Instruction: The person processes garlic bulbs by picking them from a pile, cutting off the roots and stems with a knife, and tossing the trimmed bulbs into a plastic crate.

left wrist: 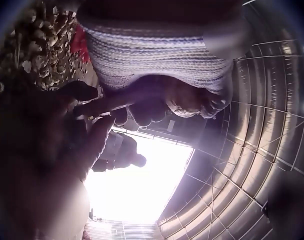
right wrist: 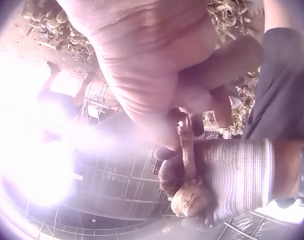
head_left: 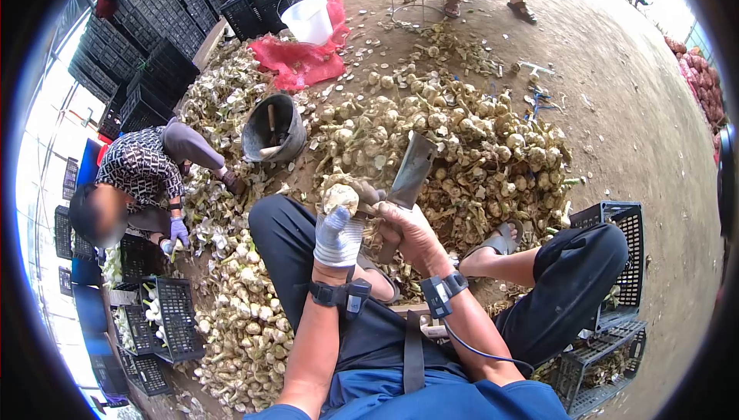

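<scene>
In the head view my left hand [head_left: 337, 237], in a white and grey knitted glove, grips a garlic bulb [head_left: 340, 198]. The bulb's stem [right wrist: 188, 155] runs across to my bare right hand [head_left: 419, 241], whose thumb and fingers are right at its end. That right hand holds a cleaver [head_left: 413, 167], its broad dark blade pointing up and away from me. In the right wrist view the bulb hangs below the gloved fingers. The left wrist view is dim, with the striped glove [left wrist: 152, 55] above the bulb.
A big heap of garlic [head_left: 462, 135] lies ahead, another pile [head_left: 242, 327] at left. A dark bucket [head_left: 274, 129] holds a wooden-handled tool. Black crates [head_left: 604, 281] stand at my right, more crates [head_left: 177, 320] at left. A person [head_left: 142, 170] bends over at left.
</scene>
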Available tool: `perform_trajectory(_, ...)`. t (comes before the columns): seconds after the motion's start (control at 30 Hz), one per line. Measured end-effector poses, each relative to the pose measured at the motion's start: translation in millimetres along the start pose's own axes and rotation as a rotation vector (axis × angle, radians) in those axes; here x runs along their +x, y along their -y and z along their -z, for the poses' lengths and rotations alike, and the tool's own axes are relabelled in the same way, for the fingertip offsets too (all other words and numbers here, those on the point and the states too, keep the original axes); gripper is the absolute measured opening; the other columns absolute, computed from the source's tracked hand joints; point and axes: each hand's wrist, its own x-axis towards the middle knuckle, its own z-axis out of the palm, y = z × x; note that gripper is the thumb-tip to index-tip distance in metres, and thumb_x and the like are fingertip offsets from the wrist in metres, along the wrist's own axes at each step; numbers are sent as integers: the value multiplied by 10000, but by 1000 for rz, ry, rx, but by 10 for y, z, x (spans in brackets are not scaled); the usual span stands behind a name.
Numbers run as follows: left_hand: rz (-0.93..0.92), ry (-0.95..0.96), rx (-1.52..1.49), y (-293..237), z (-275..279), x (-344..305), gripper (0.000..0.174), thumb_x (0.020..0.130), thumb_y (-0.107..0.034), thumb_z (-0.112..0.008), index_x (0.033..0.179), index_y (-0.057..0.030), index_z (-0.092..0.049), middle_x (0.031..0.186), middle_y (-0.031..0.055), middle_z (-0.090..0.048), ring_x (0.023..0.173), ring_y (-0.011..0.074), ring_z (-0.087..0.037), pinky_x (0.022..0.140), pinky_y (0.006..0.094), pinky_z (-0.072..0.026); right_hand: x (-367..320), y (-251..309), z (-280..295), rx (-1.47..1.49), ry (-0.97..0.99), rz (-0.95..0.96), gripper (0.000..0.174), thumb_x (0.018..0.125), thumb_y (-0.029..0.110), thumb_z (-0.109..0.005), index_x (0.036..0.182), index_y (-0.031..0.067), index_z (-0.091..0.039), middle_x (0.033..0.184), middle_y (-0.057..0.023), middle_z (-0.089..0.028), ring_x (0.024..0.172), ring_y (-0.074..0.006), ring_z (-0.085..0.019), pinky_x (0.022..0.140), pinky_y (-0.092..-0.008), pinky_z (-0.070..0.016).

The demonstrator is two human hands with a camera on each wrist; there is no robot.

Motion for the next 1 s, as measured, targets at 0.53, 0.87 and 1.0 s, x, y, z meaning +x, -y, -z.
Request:
perform_trajectory(0.53,-53,-53,1367,14,114,55,279,800,-252,-780,1014,-85,-714,923,112,-689,853,322,-667,760,397,-533,-52,540,170,-570,-166,293,98,849,70,-725,794,53,-646,706,36,-593,646,-53,-571,583,-275,-488)
perform_trajectory(0.87,399,-226,571,-70,124,45,260,859,-156,-767,1086,-41,-711,867,22,-709,691,87,-630,530,237,-502,115,19,466,-1123,-75,529,131,812,79,-687,762,0,-595,693,-160,-579,604,-313,-558,587,-378,-457)
perform_trajectory(1.0,362,-181,191,-182,134,5,296,886,-224,-749,1098,-33,-669,837,51,-677,697,147,-641,564,254,-523,139,-961,1456,-971,-314,84,139,812,115,-679,906,15,-704,655,4,-607,603,-79,-551,571,-291,-474)
